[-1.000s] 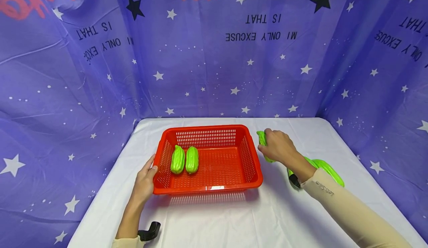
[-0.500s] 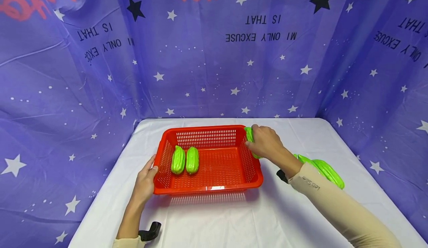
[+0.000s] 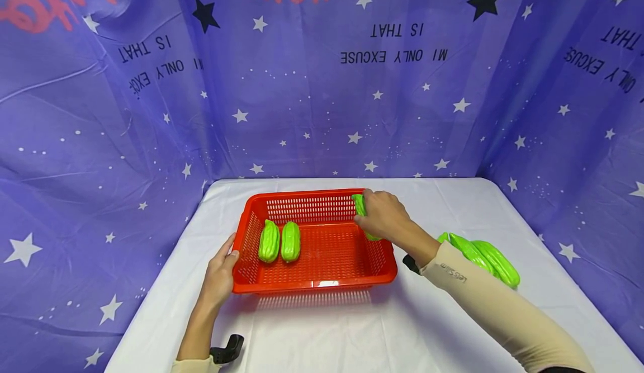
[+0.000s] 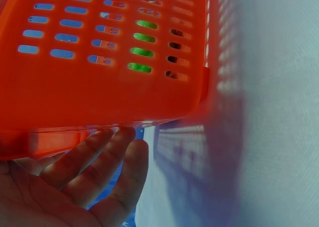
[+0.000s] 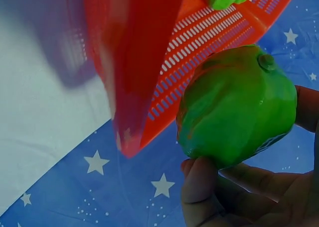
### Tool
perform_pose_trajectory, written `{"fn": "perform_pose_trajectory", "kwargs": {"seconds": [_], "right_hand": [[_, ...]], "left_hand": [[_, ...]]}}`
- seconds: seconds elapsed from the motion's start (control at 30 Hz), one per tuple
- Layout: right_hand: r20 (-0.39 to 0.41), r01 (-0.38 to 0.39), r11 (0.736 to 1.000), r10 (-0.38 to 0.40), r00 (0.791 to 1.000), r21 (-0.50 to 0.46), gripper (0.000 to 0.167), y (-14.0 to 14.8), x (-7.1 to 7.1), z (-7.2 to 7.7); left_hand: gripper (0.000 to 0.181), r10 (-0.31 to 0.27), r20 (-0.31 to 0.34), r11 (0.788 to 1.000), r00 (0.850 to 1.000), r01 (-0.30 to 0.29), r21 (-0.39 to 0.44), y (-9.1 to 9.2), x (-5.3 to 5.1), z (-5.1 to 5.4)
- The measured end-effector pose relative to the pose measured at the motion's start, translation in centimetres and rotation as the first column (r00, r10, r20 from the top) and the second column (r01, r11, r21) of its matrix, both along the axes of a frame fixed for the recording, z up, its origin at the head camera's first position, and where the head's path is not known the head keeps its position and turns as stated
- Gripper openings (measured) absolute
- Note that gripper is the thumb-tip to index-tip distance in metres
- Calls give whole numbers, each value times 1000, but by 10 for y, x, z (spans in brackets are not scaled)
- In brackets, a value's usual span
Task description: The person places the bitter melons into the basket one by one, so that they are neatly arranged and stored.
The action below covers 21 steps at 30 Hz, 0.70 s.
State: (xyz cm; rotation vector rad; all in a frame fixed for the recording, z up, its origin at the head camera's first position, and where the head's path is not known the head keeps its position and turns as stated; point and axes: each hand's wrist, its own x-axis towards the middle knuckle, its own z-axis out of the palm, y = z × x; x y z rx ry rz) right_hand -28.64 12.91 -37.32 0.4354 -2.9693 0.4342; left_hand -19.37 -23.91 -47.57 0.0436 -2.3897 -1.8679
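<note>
1. We see the right hand with thumb and fingers bent around a green ridged gourd, the grip only as wide as the gourd itself.
2. Seen from the head, this gourd sits at the right hand's fingertips, over the right end of a red basket; we cannot tell whether it touches the basket.
3. In the right wrist view, we find the thumb on one side of the gourd and fingers on the other, its stubby tip facing the camera.
4. We watch the left hand hold the basket's left end, its thumb over the rim; in the left wrist view, its fingers are partly bent and lie at the underside of that rim.
5. Just to the right of the left hand, inside the basket, we count a first loose gourd and, beside it, a second loose gourd.
6. Beyond the right hand, on its right, more green gourds lie close together on the white worktop, partly behind the forearm's beige sleeve.
7. Past both hands, we face a purple curtain printed with stars and lettering.
</note>
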Motion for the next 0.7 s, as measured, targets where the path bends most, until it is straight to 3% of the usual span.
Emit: {"fn": "perform_pose_trajectory", "kwargs": {"seconds": [0.43,0.7], "right_hand": [[119,-16,1000,16,993,-5,38,-29,-7,-6],[134,-46,999,45,990,3,31,-48,-13,-13]], "left_hand": [[54,5,7,1000,1000,-5,-13,1,1,0],[54,1,-3,1000,1000,-1,-8,1,1,1]]}}
